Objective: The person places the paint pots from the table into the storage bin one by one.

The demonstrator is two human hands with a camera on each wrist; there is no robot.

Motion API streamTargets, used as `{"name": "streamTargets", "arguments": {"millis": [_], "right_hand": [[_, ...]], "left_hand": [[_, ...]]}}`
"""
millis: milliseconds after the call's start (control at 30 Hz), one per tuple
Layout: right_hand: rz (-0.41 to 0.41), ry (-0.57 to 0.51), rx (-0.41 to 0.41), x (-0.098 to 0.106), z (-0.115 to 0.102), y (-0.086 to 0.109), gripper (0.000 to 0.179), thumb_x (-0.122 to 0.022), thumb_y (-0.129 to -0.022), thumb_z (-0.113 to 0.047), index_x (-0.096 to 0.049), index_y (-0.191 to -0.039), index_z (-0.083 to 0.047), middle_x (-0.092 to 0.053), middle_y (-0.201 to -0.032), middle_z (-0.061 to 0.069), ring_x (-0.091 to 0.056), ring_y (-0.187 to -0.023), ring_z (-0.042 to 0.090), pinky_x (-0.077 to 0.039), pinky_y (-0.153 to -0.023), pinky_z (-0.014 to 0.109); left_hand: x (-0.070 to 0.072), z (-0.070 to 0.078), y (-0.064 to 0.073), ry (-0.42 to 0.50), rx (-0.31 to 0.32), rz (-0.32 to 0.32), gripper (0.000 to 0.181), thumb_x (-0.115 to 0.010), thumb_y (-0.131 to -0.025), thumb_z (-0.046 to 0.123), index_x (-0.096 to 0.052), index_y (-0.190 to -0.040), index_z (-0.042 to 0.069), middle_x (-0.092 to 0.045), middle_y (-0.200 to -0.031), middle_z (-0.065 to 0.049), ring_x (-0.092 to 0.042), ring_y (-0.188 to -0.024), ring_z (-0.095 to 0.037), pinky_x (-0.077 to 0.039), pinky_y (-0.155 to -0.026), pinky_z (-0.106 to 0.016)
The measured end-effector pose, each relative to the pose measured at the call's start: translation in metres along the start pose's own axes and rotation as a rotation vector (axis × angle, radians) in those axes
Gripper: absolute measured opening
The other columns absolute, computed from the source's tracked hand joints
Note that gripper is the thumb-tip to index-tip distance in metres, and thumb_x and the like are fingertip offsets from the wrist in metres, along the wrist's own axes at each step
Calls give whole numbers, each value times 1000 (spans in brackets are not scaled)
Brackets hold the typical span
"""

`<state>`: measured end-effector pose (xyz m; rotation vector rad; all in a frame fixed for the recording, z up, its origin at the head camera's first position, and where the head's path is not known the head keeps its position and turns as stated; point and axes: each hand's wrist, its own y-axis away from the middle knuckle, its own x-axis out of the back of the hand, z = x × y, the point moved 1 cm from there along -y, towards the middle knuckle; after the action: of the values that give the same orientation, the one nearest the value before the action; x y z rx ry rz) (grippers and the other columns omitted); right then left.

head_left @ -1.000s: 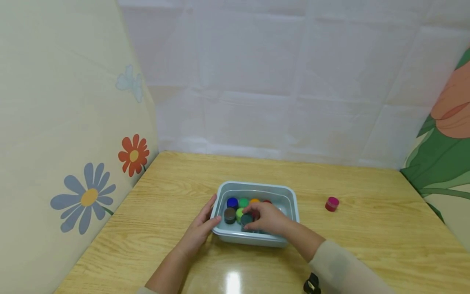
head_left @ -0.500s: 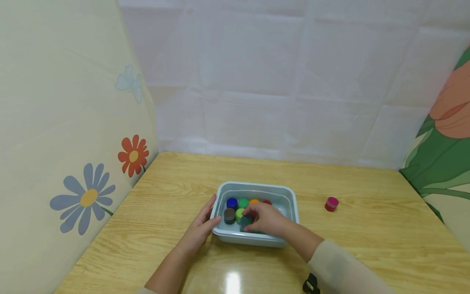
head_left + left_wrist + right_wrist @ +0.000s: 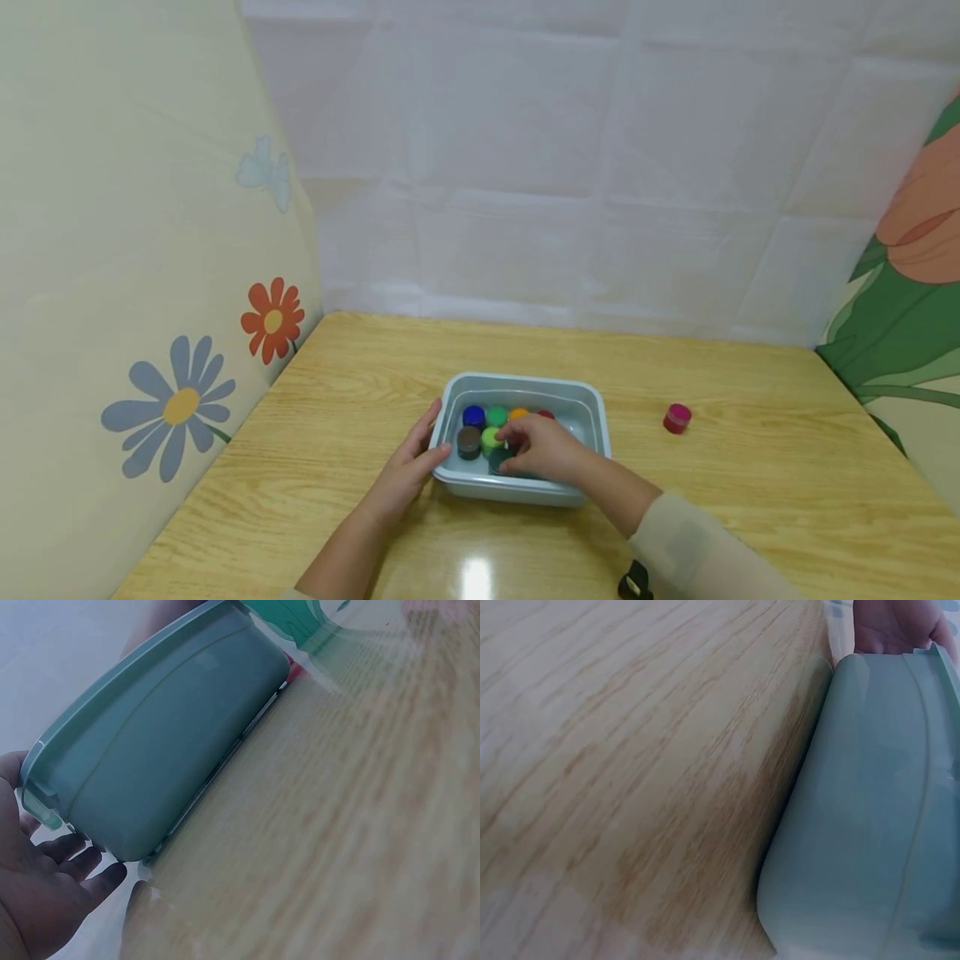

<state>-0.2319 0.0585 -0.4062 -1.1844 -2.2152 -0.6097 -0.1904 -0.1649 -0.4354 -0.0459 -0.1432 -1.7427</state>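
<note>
A pale blue-grey plastic bin [image 3: 592,417] stands on the wooden table and holds several small paint pots. My left hand [image 3: 405,471] grips its left end, thumb at the rim and fingers against the outer wall; the left wrist view shows those fingers [image 3: 81,864] below the rim. Inside the bin my right hand [image 3: 551,448] pinches a dark green paint pot [image 3: 498,461] close to the near wall. Around it are brown [image 3: 469,442], blue [image 3: 474,417], green [image 3: 497,415], light green [image 3: 491,440], orange [image 3: 517,413] and red [image 3: 547,414] pots, some partly covered by the right hand.
A magenta paint pot [image 3: 677,418] stands alone on the table, right of the bin. A small black object [image 3: 636,581] lies by the right sleeve [image 3: 701,546] at the front. White cloth [image 3: 480,167] hangs behind the table, with flowered cloth at both sides.
The dark green pot has gone slightly lower and nearer the bin's front wall, with my right fingers on it. The left hand stays at the bin's left end.
</note>
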Motion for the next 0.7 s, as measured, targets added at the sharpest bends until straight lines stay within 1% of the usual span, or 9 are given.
{"name": "streamTargets", "arguments": {"millis": [167,233,333,467,567,700], "right_hand": [[39,-27,35,3,0,4,38,-80,-80,-14,-69,-115,-6,-67,-92,2,-59,-81,10,-52,-74,25],[50,-59,34,6,0,7,37,-79,-80,-13,-69,-115,-6,-66,-91,3,-58,-81,11,-50,-71,24],[71,-102,9,13,0,9,37,-77,-82,-13,-68,-117,-7,-65,-91,4,-55,-81,13,-48,-69,24],[114,-120,-40,23,2,14,36,-76,-84,-17,-67,-119,-11,-66,-101,6,-55,-85,15,-49,-70,24],[129,-138,-46,32,5,18,37,-75,-86,-19,-66,-121,-11,-67,-113,9,-57,-89,16,-51,-73,26],[151,-180,-48,46,11,25,39,-73,-87,-20,-65,-123,-8,-66,-120,12,-58,-90,18,-52,-74,28]], "left_hand": [[0,-1,0,0,0,2,66,-51,-99,18,-20,-158,20,-24,-160,-21,-22,-149,-39,-22,-119,-56],[-1,-1,0,1,-1,2,66,-51,-99,17,-20,-158,19,-25,-160,-21,-23,-148,-39,-23,-119,-56],[-1,-1,0,3,-2,1,66,-51,-99,17,-20,-158,19,-25,-160,-22,-23,-148,-39,-23,-119,-56],[-1,0,1,7,0,1,66,-51,-99,17,-20,-158,20,-24,-160,-22,-22,-148,-39,-23,-119,-56],[-1,0,1,9,0,2,66,-51,-99,17,-20,-158,20,-24,-160,-22,-22,-148,-39,-23,-119,-56],[-1,-1,-1,9,-5,4,66,-51,-99,16,-21,-158,19,-24,-160,-22,-22,-148,-39,-23,-119,-56]]}}
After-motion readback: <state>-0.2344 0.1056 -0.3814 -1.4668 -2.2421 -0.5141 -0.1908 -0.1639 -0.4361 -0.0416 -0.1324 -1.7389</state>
